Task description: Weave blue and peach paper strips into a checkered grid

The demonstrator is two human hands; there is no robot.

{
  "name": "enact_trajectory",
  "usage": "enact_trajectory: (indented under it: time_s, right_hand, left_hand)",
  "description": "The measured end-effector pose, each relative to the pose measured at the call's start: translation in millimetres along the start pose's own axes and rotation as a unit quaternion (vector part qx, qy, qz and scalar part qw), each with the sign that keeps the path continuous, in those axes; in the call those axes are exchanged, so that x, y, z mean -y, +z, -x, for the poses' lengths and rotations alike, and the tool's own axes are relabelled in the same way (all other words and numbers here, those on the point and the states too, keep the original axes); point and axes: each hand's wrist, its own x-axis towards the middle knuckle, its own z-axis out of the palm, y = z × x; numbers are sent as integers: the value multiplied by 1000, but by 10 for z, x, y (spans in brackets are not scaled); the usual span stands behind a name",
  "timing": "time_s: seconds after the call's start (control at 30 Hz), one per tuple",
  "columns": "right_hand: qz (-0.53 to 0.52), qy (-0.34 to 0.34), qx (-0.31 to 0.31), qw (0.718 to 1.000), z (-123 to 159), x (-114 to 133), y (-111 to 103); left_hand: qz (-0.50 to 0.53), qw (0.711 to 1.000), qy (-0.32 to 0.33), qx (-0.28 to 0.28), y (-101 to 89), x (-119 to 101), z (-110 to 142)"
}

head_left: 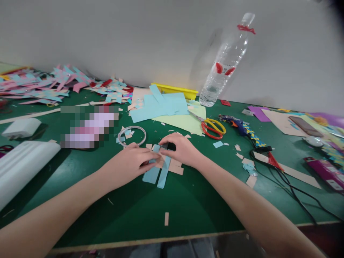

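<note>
Light blue paper strips (163,174) and cream paper strips (176,169) cross one another in a small weave on the green table. My left hand (131,161) is closed at the weave's left side, its fingertips pressed together on the strips. From the right, my right hand (180,147) pinches the upper part of the weave, thumb and forefinger curved round. The fingertips of both hands nearly meet and hide the middle of the weave. A roll of clear tape (145,136) stands just beyond my left hand.
Scissors with red and yellow handles (213,128) lie beyond my right hand. Blue paper sheets (166,105) and a tilted-looking water bottle (224,64) are at the back. Cut strips (40,86) pile up at left. Black cables (290,184) and a white device (27,165) flank my arms.
</note>
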Motion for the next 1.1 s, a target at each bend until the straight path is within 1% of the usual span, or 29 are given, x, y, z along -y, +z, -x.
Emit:
enact_trajectory:
  time_s: [0.27,0.4,0.83,0.93,1.03,1.1]
  right_hand:
    - [-25,22,-4,999,-26,-12,0]
    - [-31,20,-7,999,-32,-16,3]
    - [-44,18,-1,999,-28,-36,-1]
    - [-43,-7,-20,999,-21,-52,9]
    - [-33,-75,-68,994,-16,-82,-11]
    - [10,-118,-92,989,-13,-107,-44]
  left_hand:
    - [-7,1000,13,1,1,11,-1]
    - [-15,1000,12,10,3,13,0]
    - [-18,1000,12,3,-28,-14,-12]
    - [-18,1000,8,10,-17,-9,-9]
    - [-11,1000,7,12,5,10,1]
    - [-9,1000,10,7,17,21,7]
